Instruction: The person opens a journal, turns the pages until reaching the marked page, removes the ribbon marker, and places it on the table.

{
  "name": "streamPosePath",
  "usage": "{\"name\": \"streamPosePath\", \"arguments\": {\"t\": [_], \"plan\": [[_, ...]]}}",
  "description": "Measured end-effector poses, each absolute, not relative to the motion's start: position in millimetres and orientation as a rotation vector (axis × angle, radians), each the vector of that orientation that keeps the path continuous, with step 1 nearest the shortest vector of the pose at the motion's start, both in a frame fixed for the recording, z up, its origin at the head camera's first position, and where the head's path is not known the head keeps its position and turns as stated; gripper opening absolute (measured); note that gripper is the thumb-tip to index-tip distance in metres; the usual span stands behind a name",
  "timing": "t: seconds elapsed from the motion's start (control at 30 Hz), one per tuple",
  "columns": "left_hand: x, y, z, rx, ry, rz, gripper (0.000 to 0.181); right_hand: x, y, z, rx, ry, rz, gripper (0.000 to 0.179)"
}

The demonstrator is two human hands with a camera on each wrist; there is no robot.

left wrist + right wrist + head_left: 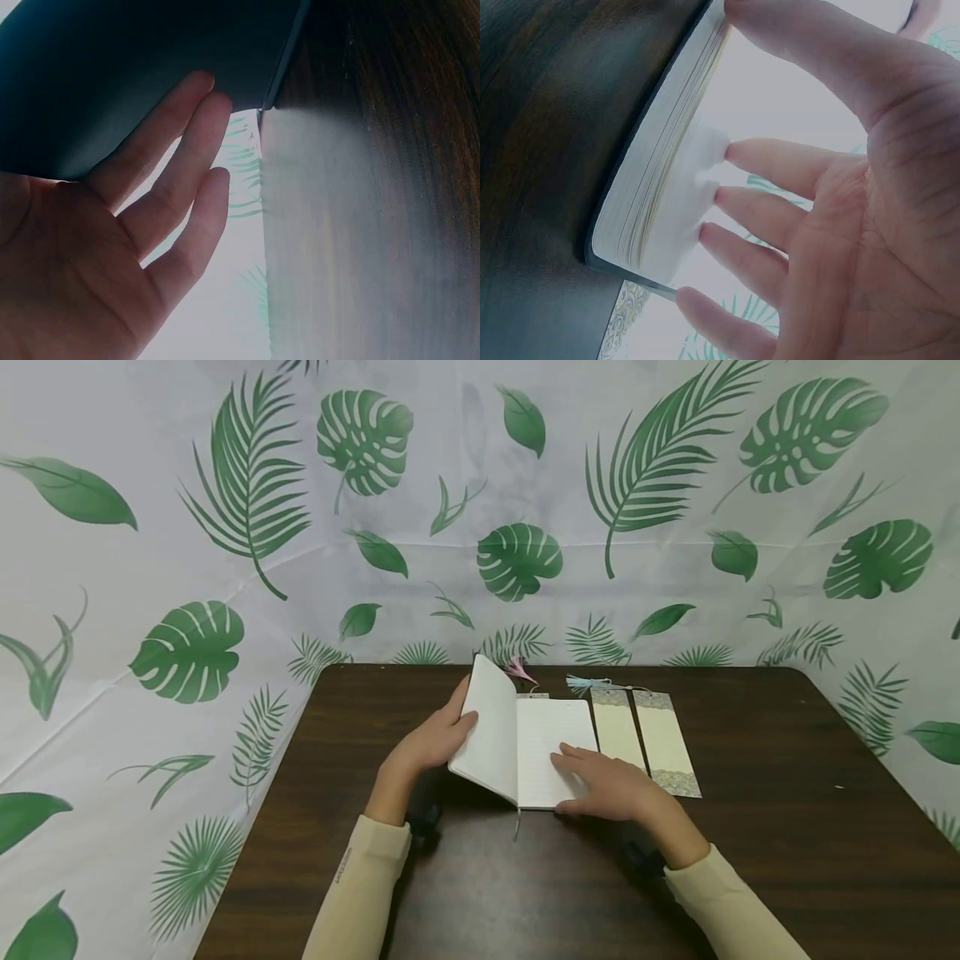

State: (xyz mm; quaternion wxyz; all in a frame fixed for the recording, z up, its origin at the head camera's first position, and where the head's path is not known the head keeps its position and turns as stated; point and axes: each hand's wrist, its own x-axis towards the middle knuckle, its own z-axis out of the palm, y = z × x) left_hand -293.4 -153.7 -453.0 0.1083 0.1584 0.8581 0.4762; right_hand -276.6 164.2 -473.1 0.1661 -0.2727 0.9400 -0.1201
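Observation:
A notebook (551, 739) with a dark cover lies open near the middle of the table, its right page faintly ruled. My left hand (435, 737) holds the raised left side, thumb on the white page and fingers behind. From the left wrist view, those fingers lie against the dark outer cover (217, 45). My right hand (607, 781) rests its fingertips on the right page, fingers fairly straight and spread. In the right wrist view the page block (667, 150) shows its edge below the fingertips. A ribbon marker (517, 824) hangs from the notebook's spine toward me.
Two cream bookmarks (667, 739) with lace-patterned ends lie right of the notebook, with a light blue tassel (588, 683) at the top. Another bookmark (534, 696) with a pink tassel (517, 670) is mostly covered by the notebook. A leaf-printed cloth (450, 568) hangs behind the dark wooden table (787, 818).

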Motion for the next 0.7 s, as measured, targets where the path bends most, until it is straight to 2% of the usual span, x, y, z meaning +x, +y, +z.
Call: {"name": "streamPosePath", "arguments": {"t": [0.13,0.37,0.7], "plan": [[-294.6,-153.6,-454.2,0.479,2.519,1.413,0.072,-277.7,164.5,-472.2,-0.795,2.678,-0.351,0.085],[-295.0,-154.7,-455.1,0.487,2.505,1.442,0.072,-277.4,163.0,-469.5,-0.836,2.682,-0.366,0.067],[-296.6,-154.1,-456.9,0.502,2.523,1.422,0.072,-272.7,160.7,-467.2,-0.874,2.785,-0.225,0.056]]}}
